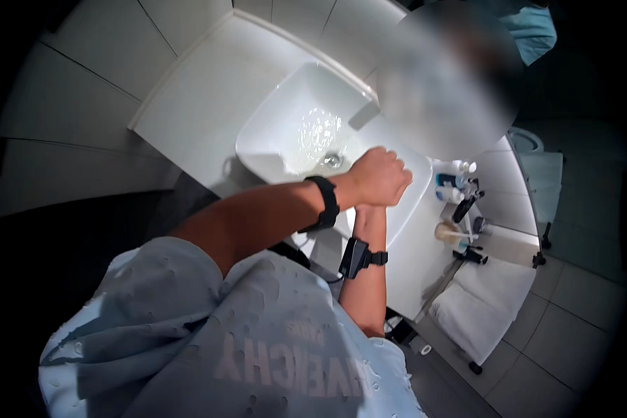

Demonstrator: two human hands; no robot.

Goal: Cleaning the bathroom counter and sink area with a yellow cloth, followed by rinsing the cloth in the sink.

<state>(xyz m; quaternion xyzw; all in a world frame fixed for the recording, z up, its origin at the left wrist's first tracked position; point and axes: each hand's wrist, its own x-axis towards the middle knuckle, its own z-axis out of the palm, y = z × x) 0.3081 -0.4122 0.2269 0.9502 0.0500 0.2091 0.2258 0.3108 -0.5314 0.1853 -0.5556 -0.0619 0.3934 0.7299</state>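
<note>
Over the white washbasin (264, 128), my left hand (380, 176) is closed over my right hand, its knuckles toward the right. Of my right hand only the wrist (370, 217) shows below; the fingers are hidden. A black band (325, 202) circles my left wrist. On my right forearm sits a strapped black device (355, 257) with a cable. Bright ripples of water (318, 130) glint in the basin, close to a round metal drain (333, 160). A grey rectangular piece (364, 115) lies at the basin's far rim.
Several bottles (449, 195) and a cup-like container (448, 231) stand on the white counter (188, 104) right of the basin. White towels (483, 308) hang at the lower right. A mirror (585, 193) is at the far right. A blurred round patch covers the upper right.
</note>
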